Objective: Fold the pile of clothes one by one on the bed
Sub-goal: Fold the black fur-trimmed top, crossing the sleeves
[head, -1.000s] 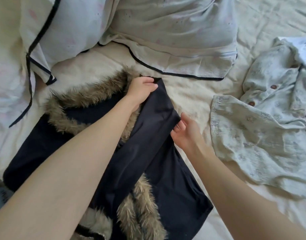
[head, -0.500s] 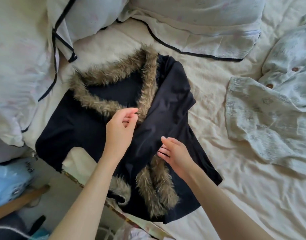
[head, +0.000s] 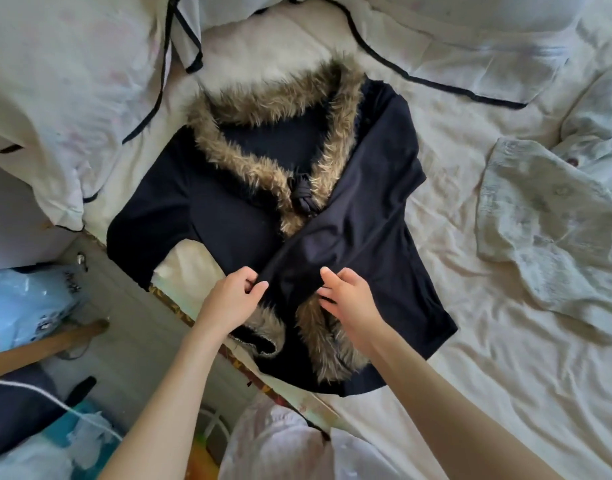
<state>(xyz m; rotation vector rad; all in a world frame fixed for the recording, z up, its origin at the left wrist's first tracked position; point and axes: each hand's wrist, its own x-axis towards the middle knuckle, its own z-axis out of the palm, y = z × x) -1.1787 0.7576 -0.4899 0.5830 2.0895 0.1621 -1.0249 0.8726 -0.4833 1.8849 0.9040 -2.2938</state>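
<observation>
A dark navy top point(head: 228, 206) with brown fur trim point(head: 263, 109) lies spread on the cream bed sheet point(head: 505, 375), collar toward the pillows. Its right sleeve point(head: 353, 216) is folded diagonally across the front. My left hand point(head: 233, 299) pinches the cuff end of that sleeve near the lower hem. My right hand point(head: 349, 299) rests beside it with fingers curled on the dark fabric, just above the fur at the hem. The top's left sleeve hangs over the bed edge.
A pale printed buttoned shirt point(head: 547, 230) lies crumpled at the right. White pillows with dark piping point(head: 72, 81) crowd the left and top. The bed edge point(head: 179, 313) runs diagonally at lower left, with floor clutter and a wooden stick point(head: 44, 344) beyond.
Both hands have slid down from the collar and chest toward the lower hem, smoothing the folded sleeve. The view has pulled back and shows the whole top.
</observation>
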